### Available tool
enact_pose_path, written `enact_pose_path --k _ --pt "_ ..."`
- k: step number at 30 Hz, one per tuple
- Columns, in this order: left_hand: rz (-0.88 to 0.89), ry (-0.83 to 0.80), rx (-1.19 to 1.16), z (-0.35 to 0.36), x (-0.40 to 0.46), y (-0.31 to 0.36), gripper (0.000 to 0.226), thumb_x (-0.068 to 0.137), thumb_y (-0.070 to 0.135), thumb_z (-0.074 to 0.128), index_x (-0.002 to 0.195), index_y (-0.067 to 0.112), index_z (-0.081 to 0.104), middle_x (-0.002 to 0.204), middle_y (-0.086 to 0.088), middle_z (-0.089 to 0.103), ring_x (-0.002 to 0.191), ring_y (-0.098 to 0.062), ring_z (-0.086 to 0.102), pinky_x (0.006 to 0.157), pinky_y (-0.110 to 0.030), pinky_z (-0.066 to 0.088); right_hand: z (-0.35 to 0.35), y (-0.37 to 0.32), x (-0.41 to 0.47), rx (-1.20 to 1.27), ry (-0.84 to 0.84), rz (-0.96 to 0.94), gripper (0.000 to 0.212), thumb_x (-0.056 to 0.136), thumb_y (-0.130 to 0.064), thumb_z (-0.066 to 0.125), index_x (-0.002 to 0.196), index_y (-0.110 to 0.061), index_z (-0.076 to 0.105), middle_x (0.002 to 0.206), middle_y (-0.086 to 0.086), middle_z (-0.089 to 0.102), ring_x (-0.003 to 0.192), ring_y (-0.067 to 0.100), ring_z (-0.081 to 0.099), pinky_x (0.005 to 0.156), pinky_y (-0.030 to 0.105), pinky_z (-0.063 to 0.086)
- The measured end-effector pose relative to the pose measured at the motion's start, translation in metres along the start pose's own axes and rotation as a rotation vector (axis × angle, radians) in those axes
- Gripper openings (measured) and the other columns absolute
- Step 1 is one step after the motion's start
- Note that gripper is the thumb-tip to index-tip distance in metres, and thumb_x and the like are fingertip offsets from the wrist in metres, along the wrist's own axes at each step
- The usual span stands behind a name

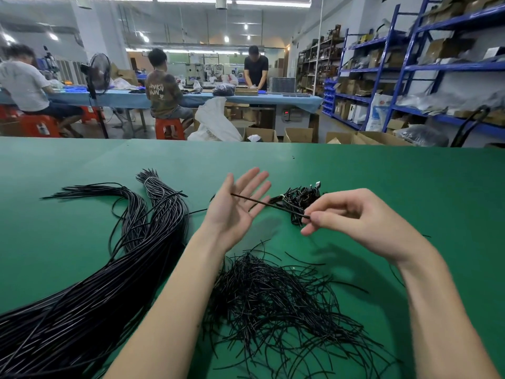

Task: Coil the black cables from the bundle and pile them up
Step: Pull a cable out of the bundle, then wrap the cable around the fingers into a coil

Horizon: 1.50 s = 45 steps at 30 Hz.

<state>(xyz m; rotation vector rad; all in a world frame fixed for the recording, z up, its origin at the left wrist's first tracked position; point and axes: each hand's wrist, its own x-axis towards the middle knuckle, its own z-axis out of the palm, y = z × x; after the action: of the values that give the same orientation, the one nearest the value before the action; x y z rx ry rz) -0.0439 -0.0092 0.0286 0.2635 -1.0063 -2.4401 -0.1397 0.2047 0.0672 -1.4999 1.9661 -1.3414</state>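
Here, mid-frame above the green table (382, 173), a black cable (269, 205) stretched taut, long axis running upper left to lower right, right hand (352, 217) pinching its lower-right end, left hand (235, 209) flat, palm up, fingers straight under its upper-left end, cable bundle (90, 296) lying lower left, pile of coils (299, 199) just behind.

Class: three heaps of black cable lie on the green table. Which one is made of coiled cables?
The small pile beyond the hands, beside the right hand; the long bundle and thin loose strands lie uncoiled.

We see a green table (382, 187), long cable bundle (114, 274) at left, loose wire ties (276, 305) near us, coiled pile (297, 199) farther back
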Motion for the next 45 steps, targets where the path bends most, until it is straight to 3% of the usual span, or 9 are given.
enact_pose_path --k 6,10,19,22,26,31,37,41,45 --pt "0.026 0.053 -0.217 -0.001 0.000 0.000 0.063 0.109 0.043 0.021 0.130 -0.001 0.060 0.125 -0.017 0.069 0.120 -0.029 0.065 0.100 -0.039 0.051 0.000 -0.008 -0.004 0.196 -0.010 -0.136 0.016 0.082 -0.034 0.074 0.087 -0.021 0.080 0.070 0.038 0.057 0.050 0.011 0.047 0.050 0.016 0.038" --pt "0.064 0.061 -0.311 -0.008 0.000 0.010 0.063 0.110 0.041 0.019 0.128 -0.004 0.060 0.125 -0.018 0.068 0.122 -0.031 0.063 0.105 -0.039 0.048 -0.016 -0.003 -0.009 0.123 -0.185 0.047 0.030 0.080 -0.045 0.076 0.098 -0.023 0.082 0.053 0.003 0.054 0.045 0.006 0.036 0.045 0.013 0.029" --pt "0.026 -0.159 -0.439 0.000 -0.009 0.007 0.073 0.109 0.046 0.023 0.113 -0.010 0.070 0.125 -0.022 0.067 0.116 -0.037 0.066 0.096 -0.044 0.056 -0.017 0.036 -0.015 -0.280 -0.323 0.716 0.012 0.091 -0.032 0.072 0.086 -0.032 0.083 0.067 -0.004 0.072 0.039 0.001 0.036 0.041 0.012 0.030" --pt "-0.157 -0.407 -0.200 0.001 -0.017 0.010 0.083 0.104 0.059 0.020 0.114 -0.006 0.071 0.116 -0.022 0.071 0.112 -0.036 0.068 0.087 -0.047 0.059 -0.006 0.044 -0.005 -0.447 -0.215 0.721 0.018 0.091 -0.039 0.072 0.079 -0.030 0.082 0.070 -0.009 0.075 0.040 0.000 0.041 0.049 0.018 0.036" --pt "-0.497 -0.731 0.432 0.007 -0.019 0.005 0.102 0.094 0.077 0.010 0.128 -0.005 0.060 0.126 -0.024 0.066 0.122 -0.037 0.061 0.100 -0.057 0.050 0.003 0.047 0.011 -0.581 0.124 0.591 0.022 0.088 -0.048 0.071 0.074 -0.032 0.076 0.071 -0.014 0.073 0.077 0.007 0.067 0.084 0.033 0.056" --pt "-0.595 -0.498 0.974 0.014 -0.016 -0.017 0.103 0.088 0.081 0.001 0.141 0.011 0.055 0.137 -0.005 0.063 0.133 -0.022 0.053 0.115 -0.056 0.034 -0.002 0.002 0.040 -0.365 0.243 0.315 0.021 0.087 -0.040 0.073 0.070 -0.028 0.077 0.059 -0.021 0.067 0.067 0.001 0.060 0.062 0.023 0.044" --pt "-0.120 -0.259 0.664 0.018 -0.006 -0.016 0.082 0.101 0.063 0.001 0.148 0.013 0.045 0.150 -0.005 0.050 0.141 -0.012 0.043 0.122 -0.036 0.024 0.011 -0.027 0.045 -0.011 -0.033 0.167 0.017 0.099 -0.021 0.062 0.094 -0.011 0.074 0.062 -0.002 0.065 0.046 0.009 0.042 0.045 0.016 0.033" --pt "-0.060 -0.291 0.319 0.018 -0.006 -0.006 0.074 0.102 0.062 0.012 0.145 0.015 0.048 0.148 -0.002 0.054 0.140 -0.020 0.046 0.113 -0.044 0.038 0.029 0.004 0.032 0.158 -0.195 0.249 0.020 0.103 -0.025 0.058 0.097 -0.016 0.075 0.072 0.003 0.069 0.054 0.013 0.047 0.050 0.021 0.036" --pt "-0.068 -0.349 0.265 0.022 -0.013 -0.006 0.076 0.102 0.062 0.014 0.147 0.008 0.045 0.141 -0.015 0.059 0.130 -0.037 0.055 0.110 -0.059 0.039 0.034 0.032 0.031 0.239 -0.330 0.426 0.035 0.095 -0.054 0.062 0.080 -0.025 0.075 0.071 -0.001 0.065 0.061 0.013 0.054 0.059 0.023 0.042"
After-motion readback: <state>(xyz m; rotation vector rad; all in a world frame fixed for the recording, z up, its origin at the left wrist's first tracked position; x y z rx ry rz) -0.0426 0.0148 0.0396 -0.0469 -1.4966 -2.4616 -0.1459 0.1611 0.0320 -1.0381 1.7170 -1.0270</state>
